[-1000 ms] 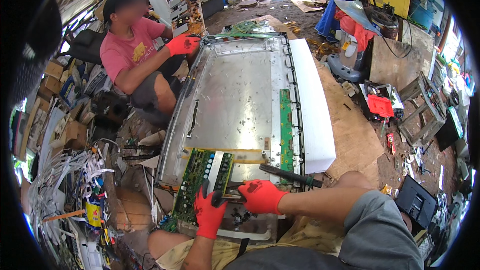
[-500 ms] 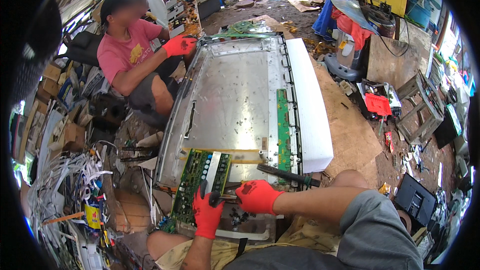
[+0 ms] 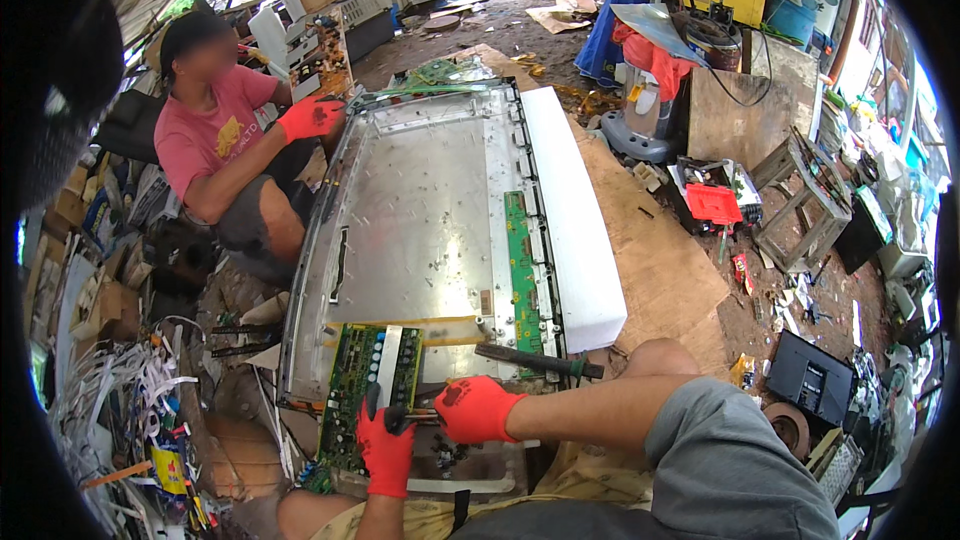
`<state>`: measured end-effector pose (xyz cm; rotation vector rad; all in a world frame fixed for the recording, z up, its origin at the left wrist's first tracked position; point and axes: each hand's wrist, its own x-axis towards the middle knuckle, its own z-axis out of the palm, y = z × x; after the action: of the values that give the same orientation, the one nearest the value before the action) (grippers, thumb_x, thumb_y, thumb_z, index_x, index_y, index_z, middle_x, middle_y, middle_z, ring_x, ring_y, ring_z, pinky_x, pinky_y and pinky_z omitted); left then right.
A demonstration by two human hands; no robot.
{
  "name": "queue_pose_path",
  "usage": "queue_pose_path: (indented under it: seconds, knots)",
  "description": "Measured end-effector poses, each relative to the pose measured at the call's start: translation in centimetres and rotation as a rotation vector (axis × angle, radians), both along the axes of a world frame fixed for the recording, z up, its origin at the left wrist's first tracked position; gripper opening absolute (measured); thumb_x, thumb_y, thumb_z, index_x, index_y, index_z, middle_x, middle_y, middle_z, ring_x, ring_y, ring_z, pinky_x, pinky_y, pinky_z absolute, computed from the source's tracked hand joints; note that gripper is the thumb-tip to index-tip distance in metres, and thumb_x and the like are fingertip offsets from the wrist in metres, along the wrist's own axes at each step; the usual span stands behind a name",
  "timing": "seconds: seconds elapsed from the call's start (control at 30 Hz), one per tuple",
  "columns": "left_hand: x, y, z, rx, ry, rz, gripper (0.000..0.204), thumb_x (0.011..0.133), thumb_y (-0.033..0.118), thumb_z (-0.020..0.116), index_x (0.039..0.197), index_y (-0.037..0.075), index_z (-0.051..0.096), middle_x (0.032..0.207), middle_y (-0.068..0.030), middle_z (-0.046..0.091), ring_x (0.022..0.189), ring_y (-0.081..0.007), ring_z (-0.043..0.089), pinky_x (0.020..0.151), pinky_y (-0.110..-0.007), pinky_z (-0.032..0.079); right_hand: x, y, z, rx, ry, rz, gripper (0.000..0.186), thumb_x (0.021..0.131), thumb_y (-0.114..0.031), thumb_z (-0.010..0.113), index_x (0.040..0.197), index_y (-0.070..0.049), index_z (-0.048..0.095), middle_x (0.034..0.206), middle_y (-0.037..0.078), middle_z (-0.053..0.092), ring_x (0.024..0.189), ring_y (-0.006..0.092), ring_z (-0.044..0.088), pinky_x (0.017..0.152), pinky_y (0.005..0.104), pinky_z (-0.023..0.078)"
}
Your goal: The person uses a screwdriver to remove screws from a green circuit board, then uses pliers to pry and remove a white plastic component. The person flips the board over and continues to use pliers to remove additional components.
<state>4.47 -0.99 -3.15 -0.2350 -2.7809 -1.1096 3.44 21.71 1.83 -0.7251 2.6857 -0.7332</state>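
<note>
A green circuit board with a pale metal strip and blue-topped round parts lies tilted across the near left corner of a large flat metal panel. My left hand, in a red glove with dark fingertips, is closed at the board's right edge. In its red glove, my right hand closes round a slender metal tool, whose exact kind is unclear. The tool's tip reaches my left thumb, by the board's edge. Small dark pieces lie below the tool. A dark bar lies just beyond my right hand.
A person in a pink shirt sits at the panel's far left, one red-gloved hand on its edge. White foam runs along the panel's right side. Scrap strips heap at left; a wooden stool and red toolbox stand at right.
The whole view has swung to the right, so the scene sits further left. Both hands remain at the board's lower right edge, with the tool still between them.
</note>
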Motion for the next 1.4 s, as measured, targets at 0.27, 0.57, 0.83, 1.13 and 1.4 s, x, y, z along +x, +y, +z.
queue_pose_path:
  seconds: [0.27, 0.57, 0.83, 1.13, 1.4]
  knots:
    - [-0.1, -0.4, 0.1, -0.057, 0.011, -0.003, 0.031, 0.066, 0.007, 0.084, 0.095, 0.006, 0.074, 0.147, -0.018, 0.052, 0.124, -0.0409, 0.054, 0.102, -0.048, 0.046, 0.3, 0.0, -0.9, -0.085, 0.095, -0.061, 0.026, 0.083, -0.025, 0.064, 0.1, -0.006, 0.068, 0.094, 0.019, 0.072, 0.09, 0.0368, 0.071, 0.079, 0.0456, 0.057]
    - [-0.1, 0.0, 0.6, -0.036, -0.01, 0.008, 0.031, 0.068, 0.006, 0.084, 0.097, 0.004, 0.074, 0.147, -0.0182, 0.053, 0.129, -0.039, 0.052, 0.102, -0.046, 0.047, -0.6, 0.0, 1.7, 0.125, -0.114, 0.049, 0.024, 0.083, -0.023, 0.064, 0.098, -0.006, 0.069, 0.1, 0.02, 0.073, 0.094, 0.0357, 0.072, 0.08, 0.0429, 0.057]
    - [0.1, 0.3, 1.2, 0.078, -0.061, 0.005, 0.03, 0.07, 0.004, 0.083, 0.099, 0.003, 0.073, 0.145, -0.0185, 0.053, 0.13, -0.0381, 0.053, 0.102, -0.043, 0.049, -0.9, 0.5, 1.7, 0.045, -0.238, -0.005, 0.023, 0.084, -0.021, 0.063, 0.099, -0.005, 0.069, 0.098, 0.018, 0.073, 0.098, 0.0334, 0.071, 0.08, 0.0416, 0.057]
    - [0.1, -0.4, 0.7, 0.007, -0.024, -0.04, 0.03, 0.073, 0.002, 0.08, 0.102, 0.002, 0.072, 0.145, -0.02, 0.052, 0.126, -0.0385, 0.055, 0.099, -0.042, 0.051, 0.8, -0.1, -0.3, 0.057, 0.264, 0.048, 0.018, 0.089, -0.022, 0.061, 0.1, -0.008, 0.065, 0.092, 0.015, 0.069, 0.09, 0.0329, 0.069, 0.077, 0.043, 0.056]
    - [-0.6, -1.0, 2.8, -0.097, 0.086, -0.087, 0.056, 0.079, 0.008, 0.076, 0.132, 0.005, 0.062, 0.147, -0.0234, 0.049, 0.135, -0.042, 0.049, 0.111, -0.045, 0.043, 0.5, -0.6, -0.2, -0.073, -0.018, 0.008, 0.024, 0.083, -0.027, 0.06, 0.093, -0.006, 0.068, 0.094, 0.019, 0.072, 0.092, 0.0349, 0.071, 0.078, 0.045, 0.057]
